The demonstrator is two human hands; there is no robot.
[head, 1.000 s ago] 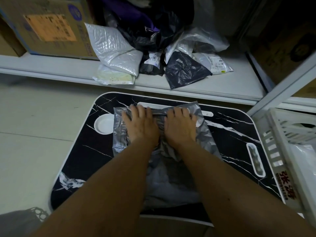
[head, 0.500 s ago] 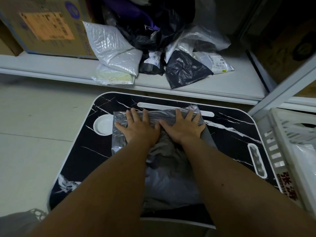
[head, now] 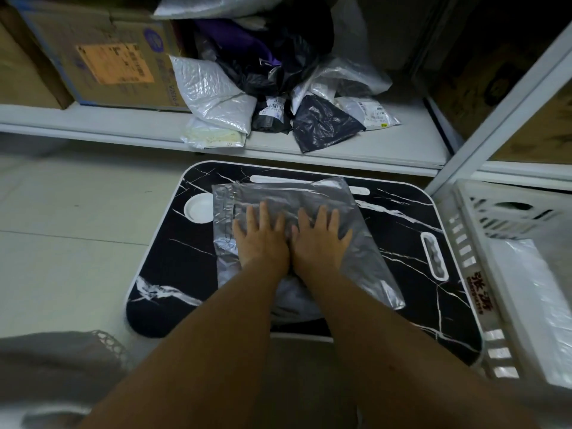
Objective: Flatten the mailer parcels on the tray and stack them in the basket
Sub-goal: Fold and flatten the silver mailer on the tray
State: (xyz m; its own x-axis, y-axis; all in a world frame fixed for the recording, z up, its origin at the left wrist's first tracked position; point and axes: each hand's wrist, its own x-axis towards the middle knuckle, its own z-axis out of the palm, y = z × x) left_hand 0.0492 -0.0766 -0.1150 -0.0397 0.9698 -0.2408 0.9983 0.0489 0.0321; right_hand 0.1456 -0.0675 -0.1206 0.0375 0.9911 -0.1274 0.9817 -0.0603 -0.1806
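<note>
The grey mailer parcel [head: 365, 243] lies on the black marble-patterned tray [head: 173, 274], spread across its middle and reaching toward the far edge, where its top corner covers part of the tray's long white slot. I have both hands flat on it, side by side and touching at the thumbs. My left hand [head: 261, 239] presses down with straight, slightly spread fingers on the parcel's left half; my right hand [head: 318, 239] does the same on the right half, palm down, nothing gripped in either. The plastic is wrinkled along the left edge and smoother to the right, where a corner runs out toward the near right of the tray. A white round recess [head: 198, 209] sits just left of the parcel, partly under its edge.

To the right, just beside the tray, stands the white slotted basket [head: 464, 243], with a pale bubble mailer [head: 532, 298] lying inside it. Beyond the tray, on the low white shelf [head: 123, 125], I see a heap of more parcels: a silver bubble mailer [head: 210, 88], a dark plastic bag [head: 322, 125], and a white labelled pouch [head: 368, 113]. A cardboard box [head: 102, 57] sits at the far left of the shelf.
</note>
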